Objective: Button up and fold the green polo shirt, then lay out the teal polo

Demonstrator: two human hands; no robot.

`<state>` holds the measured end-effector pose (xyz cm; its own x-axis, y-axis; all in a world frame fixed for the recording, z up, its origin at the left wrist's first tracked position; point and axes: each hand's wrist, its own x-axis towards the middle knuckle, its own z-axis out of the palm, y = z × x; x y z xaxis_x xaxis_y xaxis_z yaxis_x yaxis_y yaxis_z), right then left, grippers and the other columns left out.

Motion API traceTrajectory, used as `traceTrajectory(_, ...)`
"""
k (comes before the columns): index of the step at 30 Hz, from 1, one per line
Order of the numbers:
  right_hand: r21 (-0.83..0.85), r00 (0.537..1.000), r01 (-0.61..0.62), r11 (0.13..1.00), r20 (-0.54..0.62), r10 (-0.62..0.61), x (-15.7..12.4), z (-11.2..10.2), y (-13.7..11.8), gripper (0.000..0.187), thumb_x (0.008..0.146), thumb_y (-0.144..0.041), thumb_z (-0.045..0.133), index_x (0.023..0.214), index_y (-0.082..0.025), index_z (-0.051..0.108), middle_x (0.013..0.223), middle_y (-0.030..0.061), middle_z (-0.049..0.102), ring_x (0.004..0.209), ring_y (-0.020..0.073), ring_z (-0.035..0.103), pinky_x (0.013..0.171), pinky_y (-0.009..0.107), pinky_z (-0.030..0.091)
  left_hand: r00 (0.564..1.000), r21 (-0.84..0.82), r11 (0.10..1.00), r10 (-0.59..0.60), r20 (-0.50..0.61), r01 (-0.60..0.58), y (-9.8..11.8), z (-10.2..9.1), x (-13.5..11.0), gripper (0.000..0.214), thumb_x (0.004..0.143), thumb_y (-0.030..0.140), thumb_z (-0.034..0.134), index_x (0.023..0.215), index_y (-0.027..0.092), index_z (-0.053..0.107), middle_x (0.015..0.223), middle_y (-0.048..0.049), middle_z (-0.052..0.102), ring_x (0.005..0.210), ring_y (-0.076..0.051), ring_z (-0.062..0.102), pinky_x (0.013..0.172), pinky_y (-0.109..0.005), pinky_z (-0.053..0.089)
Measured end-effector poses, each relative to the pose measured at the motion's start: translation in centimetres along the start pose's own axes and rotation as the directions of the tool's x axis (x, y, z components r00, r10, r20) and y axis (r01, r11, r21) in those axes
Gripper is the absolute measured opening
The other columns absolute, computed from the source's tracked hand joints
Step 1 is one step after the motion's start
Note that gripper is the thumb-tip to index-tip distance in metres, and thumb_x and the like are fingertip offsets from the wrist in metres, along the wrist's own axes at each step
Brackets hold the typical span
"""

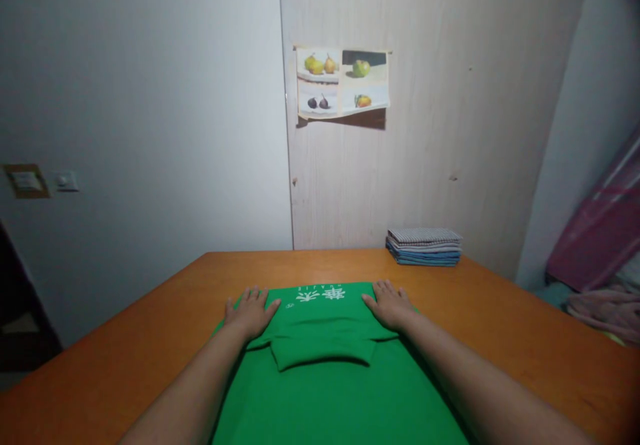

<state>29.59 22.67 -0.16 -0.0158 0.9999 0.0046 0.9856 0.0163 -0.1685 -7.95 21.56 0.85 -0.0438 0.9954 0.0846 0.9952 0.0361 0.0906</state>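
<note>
The green shirt lies flat on the orange bench, centred at the near edge, with its far end folded over and white lettering along the far edge. The left hand rests palm-down on the far left corner of the shirt, and the right hand rests palm-down on the far right corner. The fingers of both hands are extended and open, lying flat on the fabric and gripping nothing. A stack of folded cloths sits at the far right of the bench, well apart from the shirt. Behind the bench stands a pale wooden panel carrying a fruit print. A wall switch is mounted at left. Pink fabric lies beyond the right edge of the bench.
</note>
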Motion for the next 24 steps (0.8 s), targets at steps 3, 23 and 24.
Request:
traceTrajectory(3,0.009,1.0,-0.014,1.0,-0.005,0.014,-0.3,-1.5,-1.5,0.084,0.099,-0.066,0.023,0.158,-0.007,0.031,0.166,0.0201,0.023,0.155,0.0347,0.013,0.121,0.06,0.011,0.999,-0.022,0.999,0.029,-0.022,-0.029,1.7,-0.9,-0.7,0.079,0.095,0.069,0.024,0.153,0.02,0.043,0.164,-0.0182,0.029,0.152,-0.04,0.024,0.114,-0.074,0.015)
traceTrajectory(23,0.048,0.976,0.2,0.979,0.081,-0.203,-2.9,1.5,-8.6,0.087,0.096,-0.072,0.016,0.162,-0.016,0.022,0.169,0.0067,0.014,0.157,0.0296,0.003,0.123,0.054,0.001,0.941,-0.143,0.945,0.311,0.131,-0.293,9.2,-0.1,-5.3,0.099,0.082,0.088,0.025,0.16,0.028,0.028,0.168,-0.0096,0.016,0.156,-0.037,0.011,0.116,-0.075,0.002)
traceTrajectory(24,0.05,0.976,0.199,0.979,0.081,-0.203,-2.9,1.5,-8.6,0.087,0.096,-0.072,0.016,0.162,-0.016,0.023,0.169,0.0066,0.014,0.157,0.0296,0.003,0.123,0.054,0.001,0.94,-0.146,0.946,0.311,0.139,-0.291,9.3,-0.3,-5.4,0.099,0.081,0.088,0.026,0.16,0.028,0.028,0.168,-0.0093,0.016,0.156,-0.037,0.01,0.116,-0.075,0.002)
